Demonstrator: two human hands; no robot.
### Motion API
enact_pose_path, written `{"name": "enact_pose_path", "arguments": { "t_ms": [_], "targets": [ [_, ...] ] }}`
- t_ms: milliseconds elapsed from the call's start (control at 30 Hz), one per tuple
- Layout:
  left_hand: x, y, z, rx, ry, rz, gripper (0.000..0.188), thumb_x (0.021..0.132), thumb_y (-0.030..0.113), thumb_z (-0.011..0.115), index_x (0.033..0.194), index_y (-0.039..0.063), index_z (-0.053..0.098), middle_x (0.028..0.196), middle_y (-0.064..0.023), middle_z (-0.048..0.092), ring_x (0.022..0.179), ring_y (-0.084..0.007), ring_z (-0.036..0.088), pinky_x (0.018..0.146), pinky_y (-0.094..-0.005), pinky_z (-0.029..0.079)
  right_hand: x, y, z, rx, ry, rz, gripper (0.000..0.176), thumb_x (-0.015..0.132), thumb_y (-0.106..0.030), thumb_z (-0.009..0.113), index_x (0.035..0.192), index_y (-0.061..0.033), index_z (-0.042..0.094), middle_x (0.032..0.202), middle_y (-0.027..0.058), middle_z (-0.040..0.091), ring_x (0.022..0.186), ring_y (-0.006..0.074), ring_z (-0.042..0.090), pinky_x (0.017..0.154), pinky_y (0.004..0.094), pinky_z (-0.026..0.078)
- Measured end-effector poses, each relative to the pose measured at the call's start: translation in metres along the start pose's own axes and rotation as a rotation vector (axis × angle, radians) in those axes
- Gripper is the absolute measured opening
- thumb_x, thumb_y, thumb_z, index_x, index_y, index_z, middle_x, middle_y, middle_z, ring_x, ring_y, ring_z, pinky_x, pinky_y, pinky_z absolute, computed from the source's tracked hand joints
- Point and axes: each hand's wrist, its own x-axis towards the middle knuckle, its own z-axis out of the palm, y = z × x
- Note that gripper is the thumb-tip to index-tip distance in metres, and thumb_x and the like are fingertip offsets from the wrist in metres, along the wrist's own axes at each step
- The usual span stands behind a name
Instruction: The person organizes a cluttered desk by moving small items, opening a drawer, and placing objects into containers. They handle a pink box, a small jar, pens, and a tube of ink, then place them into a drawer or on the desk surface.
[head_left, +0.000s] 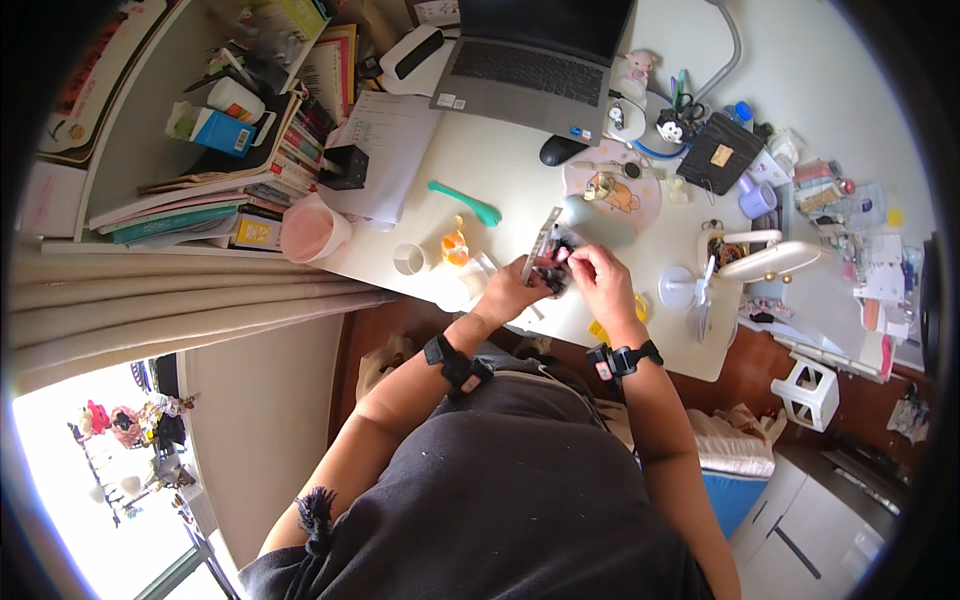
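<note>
My left hand (512, 291) grips a small clear plastic box (541, 238) at its left side, above the front of the desk. Dark small items (556, 281) and a pink piece (562, 253) show inside it; what they are is too small to tell. At the box's right side is my right hand (604, 279), thumb and fingertips drawn together. Whether anything sits between those fingertips cannot be made out. Just beyond the box lies a pale grey-green rounded object (600, 221). Partly hidden by my right wrist is a yellow object (640, 307).
Left of my hands are an orange peel (454, 244), a small cup (410, 259), a green-handled tool (469, 204) and a pink-lined bin (315, 229). A laptop (525, 75) and mouse (561, 150) stand behind. A small white fan (686, 289) and white pouch (772, 260) are right.
</note>
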Motion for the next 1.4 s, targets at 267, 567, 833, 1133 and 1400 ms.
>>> {"name": "enact_pose_path", "arguments": {
  "t_ms": [267,567,833,1133,1400],
  "targets": [
    [-0.003,0.0,-0.004,-0.376,0.104,-0.113,0.035,0.085,0.014,0.064,0.118,0.004,0.057,0.074,0.0011,0.058,0.057,-0.0058,0.047,0.051,-0.0207,0.04,0.003,-0.014,0.012,-0.233,-0.014,-0.34,0.041,0.085,-0.023,0.06,0.121,-0.0034,0.053,0.126,0.0143,0.049,0.119,0.0342,0.045,0.104,0.0468,0.034],
    [-0.016,0.006,-0.029,-0.47,0.25,-0.073,0.03,0.089,0.013,0.057,0.117,0.003,0.058,0.077,0.0015,0.054,0.057,-0.0059,0.043,0.052,-0.0211,0.038,-0.01,0.002,0.023,-0.318,-0.269,-0.487,0.034,0.084,-0.017,0.058,0.114,-0.0009,0.056,0.119,0.0132,0.055,0.118,0.0301,0.047,0.109,0.049,0.027],
    [-0.108,0.005,-0.1,-0.427,0.445,-0.064,0.023,0.096,0.025,0.052,0.092,0.004,0.059,0.057,0.0062,0.041,0.048,-0.0041,0.036,0.044,-0.0206,0.029,0.082,-0.096,0.044,0.114,-0.292,-0.435,0.023,0.081,-0.013,0.065,0.103,-0.0069,0.061,0.098,0.0104,0.062,0.087,0.0287,0.06,0.076,0.0365,0.049],
    [-0.192,-0.056,-0.148,-0.547,0.569,-0.104,0.021,0.094,0.026,0.057,0.089,0.006,0.06,0.061,0.0094,0.041,0.051,-0.0017,0.034,0.045,-0.0195,0.026,0.219,-0.17,0.281,-0.14,-0.439,-0.226,0.031,0.086,-0.034,0.057,0.099,-0.0075,0.066,0.089,0.0149,0.068,0.087,0.0317,0.064,0.075,0.0398,0.051],
    [-0.214,-0.086,-0.205,-0.675,0.667,-0.131,0.013,0.093,0.019,0.059,0.091,0.006,0.062,0.063,0.0089,0.045,0.054,-0.0015,0.037,0.048,-0.0186,0.028,0.242,-0.164,0.375,-0.447,-0.471,0.003,0.037,0.083,-0.043,0.056,0.095,-0.0092,0.067,0.092,0.0136,0.068,0.087,0.033,0.064,0.075,0.0436,0.051]
  ]
}}
